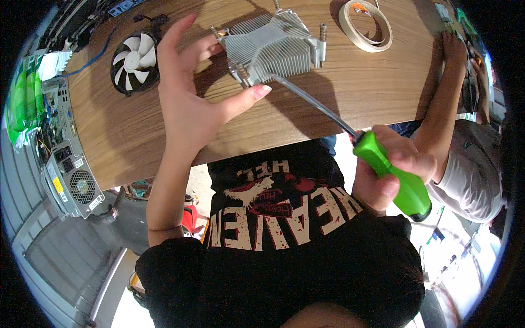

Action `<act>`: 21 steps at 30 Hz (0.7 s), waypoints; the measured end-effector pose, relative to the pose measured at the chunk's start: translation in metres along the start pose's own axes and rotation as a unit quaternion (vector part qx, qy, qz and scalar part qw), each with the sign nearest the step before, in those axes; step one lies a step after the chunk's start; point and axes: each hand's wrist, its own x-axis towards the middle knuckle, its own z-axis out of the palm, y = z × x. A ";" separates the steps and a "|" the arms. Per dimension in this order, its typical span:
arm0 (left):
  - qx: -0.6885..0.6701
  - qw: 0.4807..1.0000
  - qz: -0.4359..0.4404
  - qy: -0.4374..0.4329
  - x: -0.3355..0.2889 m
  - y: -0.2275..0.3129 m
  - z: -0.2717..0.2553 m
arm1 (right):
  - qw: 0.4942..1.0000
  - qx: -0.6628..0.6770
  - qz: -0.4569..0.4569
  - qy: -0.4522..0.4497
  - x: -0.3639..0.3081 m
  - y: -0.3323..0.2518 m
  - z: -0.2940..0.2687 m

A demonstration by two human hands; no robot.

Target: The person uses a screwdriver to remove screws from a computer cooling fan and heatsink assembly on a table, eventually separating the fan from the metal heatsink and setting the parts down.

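A silver finned heat sink [268, 46] with spring-loaded screws at its corners is over the wooden table, its shadow beside it. My left hand [188, 101] grips it from the left, thumb along the near edge and fingertips at the left corner, with the index finger raised. A screwdriver [396, 177] with a bright green handle is closed in my right hand [383, 169]. Its long metal shaft slants up and left, and the tip meets the near side of the fins, close to my left thumb. Whether the tip presses between fins I cannot tell.
A black fan with white blades [132, 62] lies left of my left hand. Toward the far right is a roll of tape [365, 26]. A computer case [68, 153] stands by the table's left edge. Another person's arm [445, 104] rests at the right edge.
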 end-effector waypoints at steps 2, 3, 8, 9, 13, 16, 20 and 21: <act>-0.009 1.000 -0.001 0.030 0.001 -0.001 0.000 | 0.999 -0.024 0.013 0.030 0.000 0.000 0.001; -0.010 1.000 -0.001 0.029 0.001 -0.001 0.000 | 0.998 -0.042 0.022 0.045 0.000 0.001 0.001; -0.043 0.998 -0.021 0.042 0.001 0.003 0.002 | 0.993 -0.090 0.020 0.074 -0.002 -0.003 -0.009; -0.042 0.998 -0.020 0.041 0.001 0.003 0.003 | 0.996 -0.065 0.009 0.052 -0.003 -0.004 -0.012; -0.049 0.998 -0.016 0.040 0.003 0.000 0.003 | 0.999 -0.010 -0.024 -0.029 -0.001 -0.001 -0.008; -0.057 0.997 -0.028 0.030 0.001 0.005 0.002 | 0.999 -0.014 -0.029 -0.039 -0.001 0.001 -0.004; -0.070 0.997 -0.038 0.019 0.001 0.004 0.002 | 0.999 -0.018 -0.026 -0.035 -0.001 0.001 -0.003; -0.070 0.997 -0.039 0.019 0.001 0.004 0.002 | 0.999 -0.021 -0.025 -0.032 -0.001 0.001 -0.003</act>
